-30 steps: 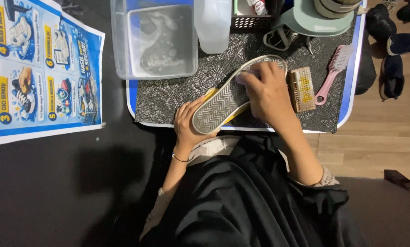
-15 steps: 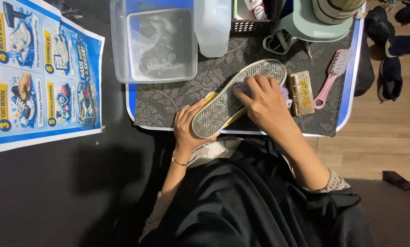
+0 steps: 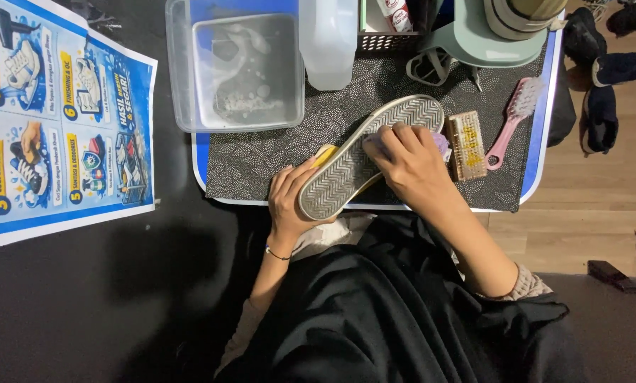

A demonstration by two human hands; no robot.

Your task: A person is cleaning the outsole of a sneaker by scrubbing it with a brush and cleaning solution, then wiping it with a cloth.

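Two hands on one shoe (image 3: 371, 156) — lying sole-up and slanted across the patterned mat (image 3: 261, 167), heel end near the table's front edge, toe end pointing toward the basket (image 3: 389, 42). Left hand (image 3: 293, 202) wrapped around the heel end, fingers curled on the side of the shoe. Right hand (image 3: 413, 163) pressed on the sole near the toe, fingers bent over a pale cloth (image 3: 442, 144), mostly hidden under the palm. Just right of that hand: wooden bristle brush (image 3: 467, 145), then pink brush (image 3: 513, 117), slightly apart. Behind the shoe: clear tub (image 3: 179, 85) holding sudsy water, white jug (image 3: 328, 42) beside it, pale green stand (image 3: 474, 39) at the far right corner. Off the table: printed blue poster (image 3: 62, 120) on the dark floor to the left, dark shoes (image 3: 601, 92) on wood flooring to the right. Black garment covering the lap — blocks the table's front edge below the shoe.
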